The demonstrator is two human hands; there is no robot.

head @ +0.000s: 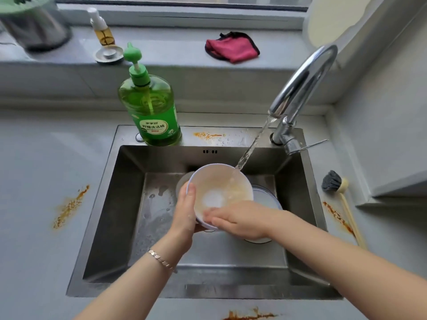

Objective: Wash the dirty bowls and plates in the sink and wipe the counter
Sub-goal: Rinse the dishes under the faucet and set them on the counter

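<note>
A white bowl point(219, 192), smeared yellowish inside, is tilted over the steel sink point(111, 204) with the tap's stream point(251, 146) hitting its far rim. The left hand point(184, 211) grips its left edge, thumb inside; the right hand point(242, 218) lies flat across its near rim, fingers spread. More dishes point(268, 199) sit beneath the right hand. Beyond the left hand stands a green dish-soap bottle point(150, 107); orange stains point(69, 206) mark the counter point(34, 181).

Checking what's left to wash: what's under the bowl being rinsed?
Under the bowl, parts of two more dishes show: a grey rim on its left, a white plate on its right. Bowl and hands hide the rest.
</note>
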